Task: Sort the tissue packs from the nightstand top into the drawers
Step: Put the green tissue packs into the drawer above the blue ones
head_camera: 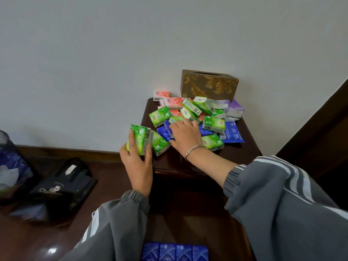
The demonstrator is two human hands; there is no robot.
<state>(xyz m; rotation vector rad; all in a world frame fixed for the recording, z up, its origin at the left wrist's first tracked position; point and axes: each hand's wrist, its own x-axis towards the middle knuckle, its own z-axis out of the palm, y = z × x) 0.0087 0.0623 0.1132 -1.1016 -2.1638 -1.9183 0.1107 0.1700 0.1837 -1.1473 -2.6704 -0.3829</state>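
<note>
Dark nightstand top (173, 159), mid-sort: my left hand (137, 162) grips green tissue packs (140, 140), my right hand (185, 135) reaches into the mixed pile (213, 123), grasp unclear; next, probably another green, then a drawer.

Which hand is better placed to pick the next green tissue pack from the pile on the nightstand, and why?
Right. The right hand rests on the pile, fingers touching a loose green pack; the left hand is full, gripping a green stack.
</note>
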